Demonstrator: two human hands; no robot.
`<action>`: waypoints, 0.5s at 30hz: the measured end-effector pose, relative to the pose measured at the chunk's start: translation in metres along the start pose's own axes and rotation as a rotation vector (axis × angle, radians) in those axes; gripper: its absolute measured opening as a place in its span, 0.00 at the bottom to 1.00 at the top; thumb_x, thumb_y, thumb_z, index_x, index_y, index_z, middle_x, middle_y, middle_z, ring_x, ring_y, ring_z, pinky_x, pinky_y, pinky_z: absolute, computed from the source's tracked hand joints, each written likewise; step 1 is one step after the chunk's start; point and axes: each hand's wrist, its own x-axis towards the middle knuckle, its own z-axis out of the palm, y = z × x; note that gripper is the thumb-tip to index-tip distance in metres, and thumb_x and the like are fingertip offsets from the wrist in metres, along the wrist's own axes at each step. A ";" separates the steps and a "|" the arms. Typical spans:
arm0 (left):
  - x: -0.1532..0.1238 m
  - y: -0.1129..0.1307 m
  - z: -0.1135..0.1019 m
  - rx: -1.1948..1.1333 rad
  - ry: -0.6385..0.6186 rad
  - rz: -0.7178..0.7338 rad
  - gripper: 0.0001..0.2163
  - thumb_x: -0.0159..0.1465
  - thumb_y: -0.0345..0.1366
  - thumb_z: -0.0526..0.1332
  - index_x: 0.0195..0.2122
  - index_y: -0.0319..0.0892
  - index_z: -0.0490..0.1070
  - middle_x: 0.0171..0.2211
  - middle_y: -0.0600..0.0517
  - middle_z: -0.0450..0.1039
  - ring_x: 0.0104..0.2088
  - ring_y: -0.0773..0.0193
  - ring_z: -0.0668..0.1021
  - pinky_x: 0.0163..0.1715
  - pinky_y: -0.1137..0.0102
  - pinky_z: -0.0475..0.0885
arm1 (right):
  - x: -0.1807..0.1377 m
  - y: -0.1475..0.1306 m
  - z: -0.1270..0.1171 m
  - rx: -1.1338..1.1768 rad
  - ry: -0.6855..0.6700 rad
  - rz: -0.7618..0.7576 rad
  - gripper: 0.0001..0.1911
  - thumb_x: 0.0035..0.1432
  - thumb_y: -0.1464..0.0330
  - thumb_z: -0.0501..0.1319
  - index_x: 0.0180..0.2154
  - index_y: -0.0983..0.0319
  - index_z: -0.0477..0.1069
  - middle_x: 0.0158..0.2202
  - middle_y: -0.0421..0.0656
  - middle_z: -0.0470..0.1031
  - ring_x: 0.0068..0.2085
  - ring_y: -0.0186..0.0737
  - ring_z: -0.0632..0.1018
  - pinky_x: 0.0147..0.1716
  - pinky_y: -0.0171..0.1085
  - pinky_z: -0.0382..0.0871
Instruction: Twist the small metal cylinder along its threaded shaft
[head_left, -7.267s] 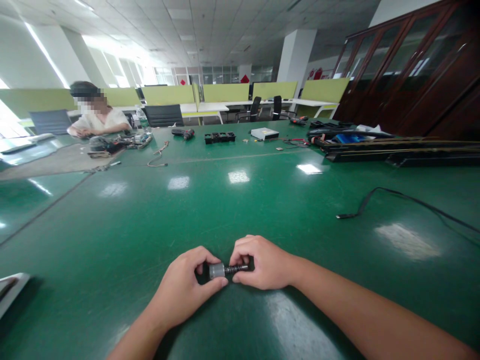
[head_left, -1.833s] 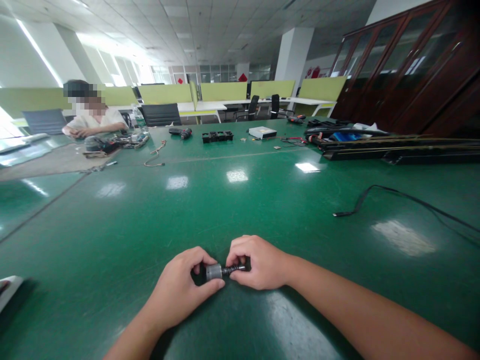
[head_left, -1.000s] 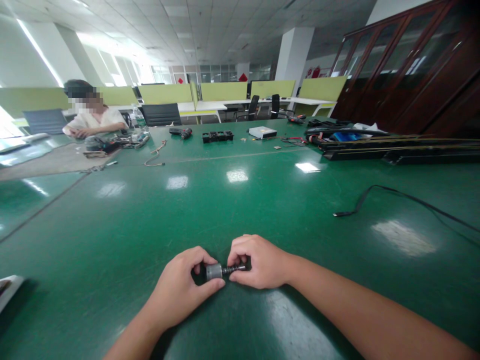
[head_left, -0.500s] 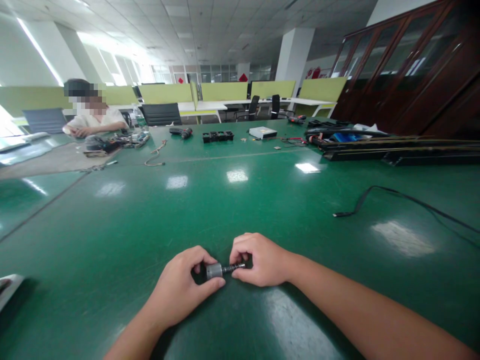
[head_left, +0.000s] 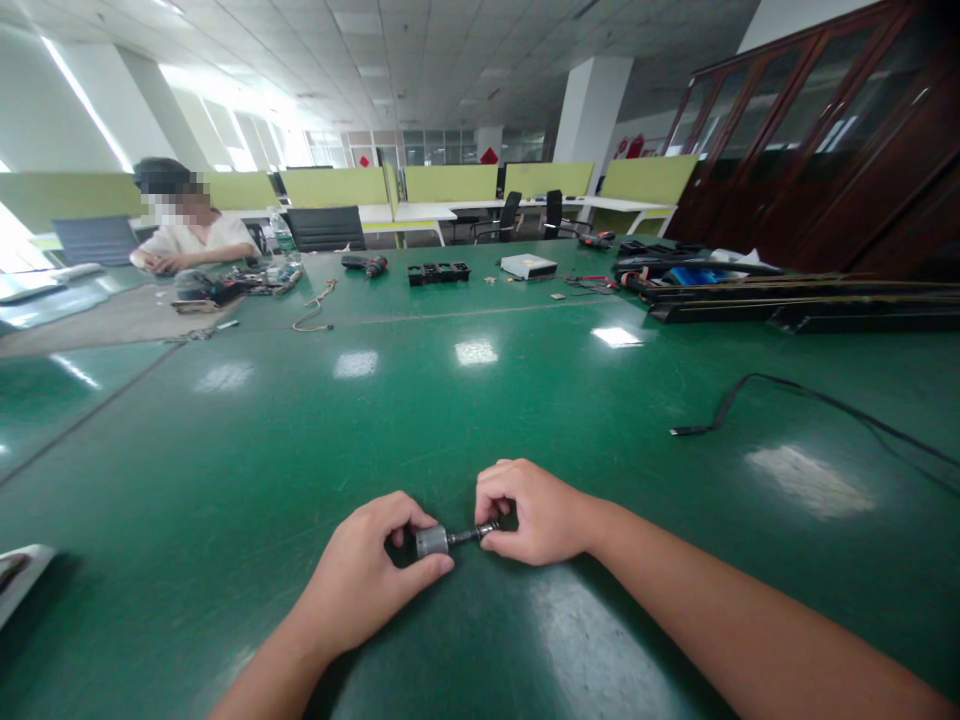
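On the near part of the green table, my left hand [head_left: 367, 570] is closed around a small grey metal cylinder [head_left: 431, 542], which looks like a small electric motor. Its thumb lies along the near side and its fingers curl over the far side. A thin dark shaft [head_left: 463, 536] sticks out of the cylinder to the right. At the shaft's outer end, my right hand [head_left: 534, 513] pinches a narrow, shiny ringed part [head_left: 487, 528] between thumb and fingers. Whether that part is one piece with the shaft cannot be made out.
A black flat cable [head_left: 720, 410] lies to the right. Along the far side are a power drill [head_left: 365, 265], a black slotted block [head_left: 439, 273], a white box-shaped device [head_left: 528, 266] and stacked black strips [head_left: 750, 300]. A person [head_left: 187, 235] sits at the far left.
My right hand has shifted slightly right and away from the left hand. More of the dark shaft now shows between the hands. The left hand keeps its grip on the motor.
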 end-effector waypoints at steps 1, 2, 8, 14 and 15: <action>0.000 0.000 0.000 0.001 -0.001 0.000 0.08 0.57 0.41 0.67 0.32 0.44 0.73 0.30 0.54 0.74 0.32 0.61 0.73 0.33 0.70 0.65 | 0.000 0.001 -0.002 0.001 -0.005 0.002 0.05 0.42 0.75 0.67 0.25 0.62 0.72 0.23 0.36 0.69 0.27 0.33 0.70 0.31 0.33 0.62; 0.000 -0.001 0.000 0.004 -0.001 0.001 0.07 0.57 0.41 0.67 0.32 0.44 0.73 0.30 0.54 0.73 0.32 0.61 0.73 0.33 0.70 0.64 | -0.001 0.003 -0.004 0.001 -0.008 0.005 0.06 0.42 0.75 0.67 0.25 0.62 0.72 0.23 0.36 0.69 0.27 0.32 0.70 0.31 0.33 0.62; 0.000 -0.001 0.000 0.006 -0.002 0.006 0.07 0.58 0.41 0.66 0.33 0.44 0.73 0.30 0.55 0.73 0.32 0.62 0.73 0.33 0.70 0.64 | -0.003 0.011 -0.015 0.087 -0.049 0.073 0.04 0.43 0.75 0.65 0.25 0.64 0.72 0.23 0.36 0.67 0.26 0.31 0.68 0.26 0.31 0.61; -0.001 -0.001 0.000 0.006 0.001 0.011 0.08 0.58 0.41 0.66 0.32 0.44 0.73 0.30 0.55 0.74 0.31 0.62 0.73 0.33 0.70 0.64 | -0.004 0.011 -0.015 0.067 -0.056 0.064 0.05 0.42 0.76 0.66 0.24 0.64 0.72 0.23 0.36 0.68 0.25 0.31 0.68 0.27 0.31 0.61; -0.001 -0.001 0.000 0.006 0.002 0.011 0.08 0.58 0.41 0.66 0.32 0.44 0.73 0.30 0.54 0.74 0.31 0.62 0.73 0.33 0.70 0.64 | -0.004 0.011 -0.014 0.060 -0.059 0.059 0.05 0.42 0.76 0.66 0.24 0.64 0.72 0.23 0.36 0.69 0.25 0.31 0.68 0.28 0.31 0.61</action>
